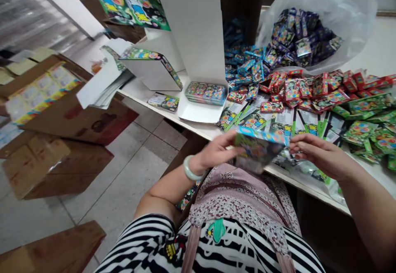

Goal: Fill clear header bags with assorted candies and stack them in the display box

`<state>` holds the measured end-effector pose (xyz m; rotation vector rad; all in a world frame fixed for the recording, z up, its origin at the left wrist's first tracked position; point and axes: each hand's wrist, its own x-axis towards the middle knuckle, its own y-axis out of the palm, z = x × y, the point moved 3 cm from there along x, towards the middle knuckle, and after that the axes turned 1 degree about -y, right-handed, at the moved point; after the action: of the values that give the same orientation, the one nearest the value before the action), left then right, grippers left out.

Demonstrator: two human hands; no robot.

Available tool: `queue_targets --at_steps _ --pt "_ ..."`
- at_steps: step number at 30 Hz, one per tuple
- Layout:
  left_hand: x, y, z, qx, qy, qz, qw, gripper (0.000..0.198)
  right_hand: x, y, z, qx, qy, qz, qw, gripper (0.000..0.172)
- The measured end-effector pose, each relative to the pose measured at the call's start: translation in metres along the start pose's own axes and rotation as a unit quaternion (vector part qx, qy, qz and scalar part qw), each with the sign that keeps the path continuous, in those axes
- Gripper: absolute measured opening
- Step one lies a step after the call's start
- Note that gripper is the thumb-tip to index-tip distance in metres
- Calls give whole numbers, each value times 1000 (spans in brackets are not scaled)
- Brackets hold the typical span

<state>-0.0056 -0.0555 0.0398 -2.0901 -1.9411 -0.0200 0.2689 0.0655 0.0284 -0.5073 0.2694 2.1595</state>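
Note:
Both hands grip a small printed packet (pixel 258 151) with a blue edge and a green and dark front, held just above the table's front edge. My left hand (pixel 216 151), with a pale green bangle (pixel 190 168) on its wrist, holds the packet's left side. My right hand (pixel 318 157) pinches its right side. Beyond them lie flat printed cards (pixel 256 120) and heaps of red packets (pixel 309 91) and green packets (pixel 365 124). The packet's lower part is partly blurred.
A white shelf-like table (pixel 198 129) runs across the view. On it stand an open white display box (pixel 198 112) holding stacked packets (pixel 206 92) and a clear plastic bag (pixel 318 13) of dark blue packets. Flattened cardboard boxes (pixel 62 120) lie on the tiled floor (pixel 123 182) at left.

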Motion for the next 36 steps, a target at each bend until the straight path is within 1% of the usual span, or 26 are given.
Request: queue_targets --at_steps 1,2,3,4,5,6,8,11,14,16,18,19,20,21,22,23,24,25,26,27,28,29,31,32,34,36 --pt "3 -26 -9 58 32 -78 995 42 -2 -7 -3 7 -18 -32 999 42" --pt "7 -52 -15 120 64 -163 977 40 -4 -12 -6 14 -28 -59 998 43" --pt "14 -77 -19 182 90 -222 954 38 -6 -16 -9 20 -31 -81 996 45" --pt "24 -99 -18 242 106 -256 930 35 -8 -18 -13 22 -29 -97 995 47" --pt "37 -118 -13 299 112 -262 911 32 -10 -18 -17 21 -25 -109 994 49" --pt "51 -133 -3 348 106 -246 898 29 -12 -16 -20 16 -23 -114 993 51" --pt "78 -154 23 419 74 -211 880 31 -16 -10 -24 -1 -27 -109 994 52" --pt "102 -169 66 476 -3 -165 864 39 -26 -5 -31 -18 -40 -94 995 50" --pt "105 -173 94 484 -29 -121 866 41 -45 -17 -45 -12 -37 -138 990 47" --pt "102 -174 103 471 -32 -89 877 43 -66 -35 -57 -8 -31 -188 982 44" --pt "101 -172 103 446 -36 -67 892 42 -90 -57 -69 5 -35 -248 968 40" --pt "103 -169 101 432 -31 -67 899 41 -103 -69 -75 14 -43 -287 957 38" --pt "106 -164 95 417 -9 -95 904 42 -116 -82 -81 20 -55 -337 940 37" --pt "112 -154 89 398 19 -113 910 46 -128 -95 -87 16 -68 -394 916 37" --pt "118 -139 82 374 49 -130 917 51 -139 -108 -93 -5 -76 -452 889 36" --pt "125 -117 75 355 66 -117 925 53 -146 -120 -99 -45 -74 -503 860 35" --pt "132 -89 67 338 80 -94 933 49 -150 -130 -105 -96 -62 -535 837 34" --pt "138 -56 59 317 82 -39 944 40 -150 -138 -111 -150 -42 -543 825 32" --pt "142 -18 51 275 88 20 957 35 -147 -144 -118 -197 -20 -534 822 31" --pt "146 23 43 236 87 101 962 36 -140 -148 -123 -238 1 -519 821 32" --pt "150 63 36 217 92 172 956 35 -133 -151 -128 -273 20 -503 820 34" --pt "153 102 30 214 107 231 943 32 -125 -152 -131 -304 36 -492 815 38" --pt "163 171 23 239 142 304 911 28 -111 -155 -133 -359 62 -486 794 47" --pt "169 199 22 273 160 324 892 28 -107 -156 -133 -381 73 -487 783 51" --pt "179 244 23 364 178 342 848 27 -101 -160 -133 -409 90 -489 765 56" --pt "187 274 26 441 175 339 812 24 -101 -166 -136 -405 101 -487 767 56"
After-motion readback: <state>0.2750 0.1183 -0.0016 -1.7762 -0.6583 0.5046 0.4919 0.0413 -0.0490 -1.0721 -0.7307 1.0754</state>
